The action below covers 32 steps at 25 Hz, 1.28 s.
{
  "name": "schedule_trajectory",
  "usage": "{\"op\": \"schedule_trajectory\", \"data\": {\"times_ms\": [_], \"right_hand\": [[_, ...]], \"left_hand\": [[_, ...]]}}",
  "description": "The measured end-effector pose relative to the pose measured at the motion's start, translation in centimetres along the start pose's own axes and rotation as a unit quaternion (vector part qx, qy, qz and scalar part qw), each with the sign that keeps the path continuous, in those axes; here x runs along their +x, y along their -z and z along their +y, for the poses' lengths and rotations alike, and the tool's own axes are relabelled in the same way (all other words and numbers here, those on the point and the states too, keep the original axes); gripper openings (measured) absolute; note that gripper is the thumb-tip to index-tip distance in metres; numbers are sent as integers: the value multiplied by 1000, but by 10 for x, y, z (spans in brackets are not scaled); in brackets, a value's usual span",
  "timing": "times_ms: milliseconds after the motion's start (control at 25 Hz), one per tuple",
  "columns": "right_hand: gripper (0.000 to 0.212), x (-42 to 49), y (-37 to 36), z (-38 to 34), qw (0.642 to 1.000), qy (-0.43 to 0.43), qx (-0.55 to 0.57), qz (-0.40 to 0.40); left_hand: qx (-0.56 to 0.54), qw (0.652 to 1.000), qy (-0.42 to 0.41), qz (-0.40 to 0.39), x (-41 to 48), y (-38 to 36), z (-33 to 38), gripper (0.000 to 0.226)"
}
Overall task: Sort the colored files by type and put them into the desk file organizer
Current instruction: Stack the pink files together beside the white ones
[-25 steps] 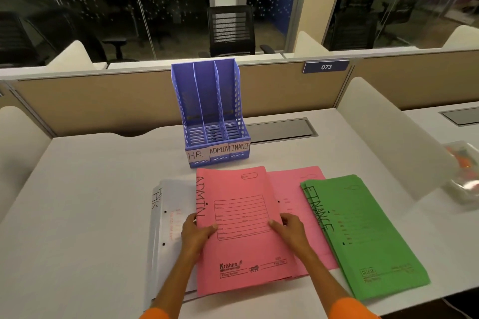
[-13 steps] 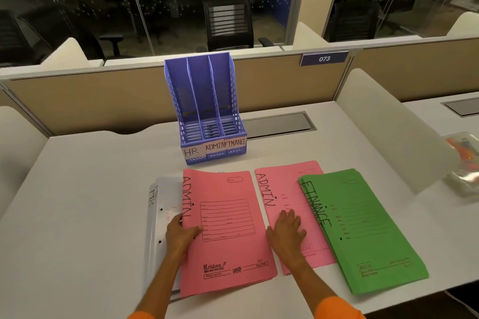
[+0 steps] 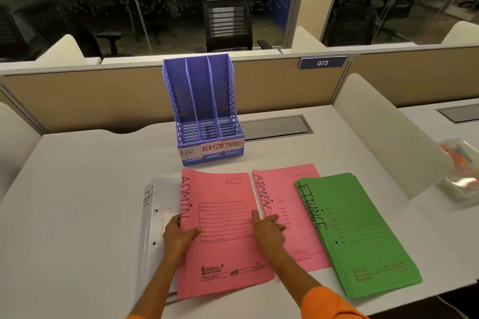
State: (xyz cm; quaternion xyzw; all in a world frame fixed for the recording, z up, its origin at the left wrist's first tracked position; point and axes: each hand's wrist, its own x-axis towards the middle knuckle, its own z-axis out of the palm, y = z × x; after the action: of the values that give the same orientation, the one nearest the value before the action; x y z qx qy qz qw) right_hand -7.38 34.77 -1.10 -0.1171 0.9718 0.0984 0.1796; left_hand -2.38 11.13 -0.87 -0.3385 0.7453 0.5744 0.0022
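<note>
Nothing's been filed yet; purple file organizer point(image 3: 204, 111) sits empty. Front pink ADMIN file point(image 3: 220, 235) is gripped at its spine by left hand point(image 3: 178, 234); right hand point(image 3: 268, 230) is laid flat between both pink files; second ADMIN file point(image 3: 287, 204), green FINANCE files point(image 3: 363, 235), white HR file point(image 3: 155, 212) are left unsorted.

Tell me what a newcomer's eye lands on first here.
The bright pink cardboard files marked ADMIN lie front and centre, the left hand gripping one's edge. Right of them sits a vivid green FINANCE file stack. Behind stands the empty purple three-slot plastic organizer, labelled HR, ADMIN, FINANCE.
</note>
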Motion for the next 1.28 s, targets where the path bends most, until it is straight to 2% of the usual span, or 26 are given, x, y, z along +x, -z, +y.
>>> {"op": "schedule_trajectory", "data": {"times_ms": [120, 480, 600, 680, 800, 960, 1120, 1280], "right_hand": [[46, -4, 10, -1, 1000, -9, -13, -12], [34, -9, 17, 4, 999, -42, -7, 8], [22, -16, 23, 7, 998, -64, 14, 12], [32, -19, 31, 10, 996, -61, 46, 38], [37, -21, 36, 6, 993, -60, 53, 88], [30, -25, 44, -15, 997, -24, 12, 67], [36, -23, 43, -31, 995, -12, 78, 60], [37, -24, 37, -45, 992, -11, 77, 96]], "left_hand": [[0, 1000, -2, -1, 1, -1, -2, 64], [-26, 999, 18, -21, 8, -17, -6, 68], [-40, 999, 21, -29, 2, -27, -2, 64], [-46, 998, 21, -41, -2, -35, -1, 64], [-53, 997, 18, -58, -9, -47, 2, 64], [-57, 995, 13, -85, -19, -61, 6, 61], [-50, 993, 3, -108, -21, -74, 6, 62], [-51, 991, -4, -120, -22, -85, 6, 58]]}}
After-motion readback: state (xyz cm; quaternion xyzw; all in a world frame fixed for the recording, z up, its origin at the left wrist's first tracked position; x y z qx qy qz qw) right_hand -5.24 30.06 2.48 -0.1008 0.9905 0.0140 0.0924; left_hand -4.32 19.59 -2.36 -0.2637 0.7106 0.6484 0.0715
